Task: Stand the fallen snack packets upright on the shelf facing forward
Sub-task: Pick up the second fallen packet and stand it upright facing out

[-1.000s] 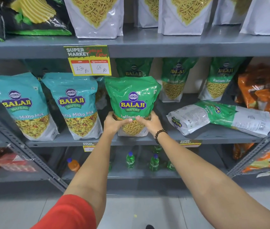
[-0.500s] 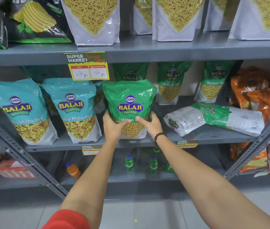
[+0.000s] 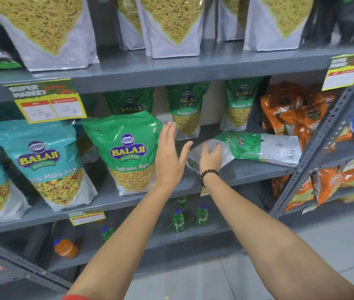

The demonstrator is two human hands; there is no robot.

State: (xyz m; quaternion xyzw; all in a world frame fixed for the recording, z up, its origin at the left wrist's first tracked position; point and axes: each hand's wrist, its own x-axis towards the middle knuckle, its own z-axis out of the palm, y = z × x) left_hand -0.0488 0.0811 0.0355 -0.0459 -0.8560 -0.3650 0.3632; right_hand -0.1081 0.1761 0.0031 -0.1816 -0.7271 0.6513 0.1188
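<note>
Left hand (image 3: 169,156) released, open, right hand (image 3: 211,156) on fallen packet (image 3: 258,146)

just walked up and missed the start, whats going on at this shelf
A person is tidying snack packets on a grey shop shelf. One green Ratlami Sev packet stands upright at the front, facing forward, with nobody touching it. The right hand rests on the near end of another green packet lying on its side on the same shelf; whether it grips it is unclear. The left hand is open in the air between the two packets. That fallen packet is not yet stood up.
</note>
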